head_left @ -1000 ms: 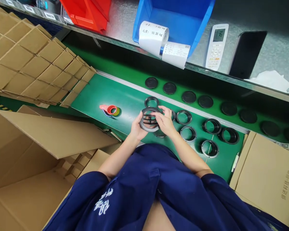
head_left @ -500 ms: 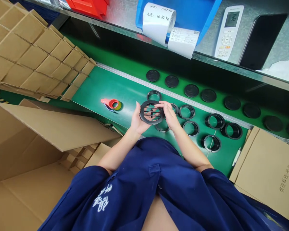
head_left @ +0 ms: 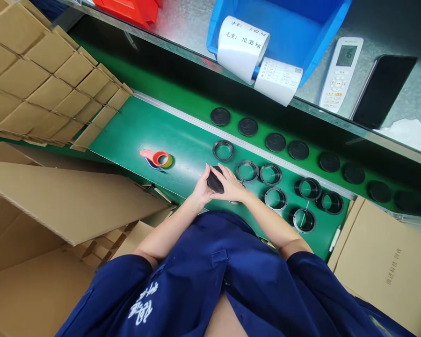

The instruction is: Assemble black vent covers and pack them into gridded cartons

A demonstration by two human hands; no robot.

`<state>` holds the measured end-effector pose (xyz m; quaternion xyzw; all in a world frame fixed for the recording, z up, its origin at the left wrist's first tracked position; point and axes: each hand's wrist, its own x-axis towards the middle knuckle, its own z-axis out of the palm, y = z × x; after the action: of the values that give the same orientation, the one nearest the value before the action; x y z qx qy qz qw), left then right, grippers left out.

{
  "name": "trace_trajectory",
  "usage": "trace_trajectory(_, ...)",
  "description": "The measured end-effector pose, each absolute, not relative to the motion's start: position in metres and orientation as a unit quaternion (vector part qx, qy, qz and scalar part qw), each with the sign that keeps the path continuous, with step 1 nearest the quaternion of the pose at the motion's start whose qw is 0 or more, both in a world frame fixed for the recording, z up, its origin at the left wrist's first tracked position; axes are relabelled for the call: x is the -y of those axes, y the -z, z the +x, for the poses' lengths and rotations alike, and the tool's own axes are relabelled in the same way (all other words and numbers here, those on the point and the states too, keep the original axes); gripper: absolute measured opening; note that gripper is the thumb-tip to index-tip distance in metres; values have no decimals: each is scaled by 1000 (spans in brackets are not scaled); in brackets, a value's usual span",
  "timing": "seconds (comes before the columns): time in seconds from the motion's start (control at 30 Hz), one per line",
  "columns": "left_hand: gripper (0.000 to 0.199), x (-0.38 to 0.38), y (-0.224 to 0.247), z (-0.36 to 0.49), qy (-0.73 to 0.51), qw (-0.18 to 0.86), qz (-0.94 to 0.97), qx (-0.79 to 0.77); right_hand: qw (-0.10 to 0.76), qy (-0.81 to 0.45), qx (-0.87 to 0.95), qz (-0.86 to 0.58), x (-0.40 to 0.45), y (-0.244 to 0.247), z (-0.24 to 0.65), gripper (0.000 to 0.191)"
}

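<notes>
A dark round black part [head_left: 215, 179] is held between both hands, close to the body over the near edge of the green table. My left hand [head_left: 201, 188] grips its left side, and my right hand [head_left: 232, 186] wraps over its top and right side. Several black rings lie on the table; one ring [head_left: 223, 150] is just beyond the hands and another [head_left: 247, 171] to their right. Part of a ring is hidden under my right hand. Black discs [head_left: 247, 126] form a row along the back.
A red and yellow tape roll [head_left: 162, 159] lies on the table [head_left: 126, 135] at left. Cardboard dividers [head_left: 38, 70] and an open carton [head_left: 70, 201] stand at left, flat cardboard [head_left: 389, 262] at right. Above, a shelf carries a blue bin [head_left: 287, 32], a remote [head_left: 341, 75] and a phone [head_left: 384, 91].
The black part has turned from showing its open, barred ring to a dark solid-looking face. My right hand has closed further over it, and both hands sit slightly lower in view.
</notes>
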<state>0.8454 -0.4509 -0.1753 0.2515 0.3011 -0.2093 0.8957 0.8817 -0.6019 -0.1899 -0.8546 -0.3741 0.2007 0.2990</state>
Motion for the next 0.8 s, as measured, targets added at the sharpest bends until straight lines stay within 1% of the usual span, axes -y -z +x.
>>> trace_trajectory(0.1,65,435,185,860,197,880,263,-344,249,-181,312,-899,581,207,923,115)
trace_trajectory(0.2,61,408,194,870,170,855,286,-399,150,-129,226,-954,560,227,972,115)
trace_trajectory(0.27,57,390,200,869,152,849,288,-417,102,-128,221,-961,550,242,994,115)
trace_trajectory(0.33,53,374,207,864,142,847,278,-430,76,-140,226,-961,543,257,1007,118)
trace_trajectory(0.4,48,359,214,855,133,841,264,-452,66,-149,227,-960,539,267,1011,118)
trace_trajectory(0.43,47,353,218,850,132,838,257,-464,68,-150,231,-959,537,269,1012,115)
trace_trajectory(0.5,44,343,227,841,135,828,244,-486,84,-136,244,-957,534,267,1016,103)
trace_trajectory(0.57,40,338,237,837,142,814,245,-508,106,-94,256,-956,530,262,1021,90)
trace_trajectory(0.63,34,339,250,840,154,789,271,-529,118,-60,252,-959,526,259,1025,82)
trace_trajectory(0.7,30,347,261,852,169,760,340,-528,113,-75,247,-959,520,264,1024,78)
trace_trajectory(0.8,33,366,274,881,129,702,570,-407,113,-138,261,-949,509,278,1025,70)
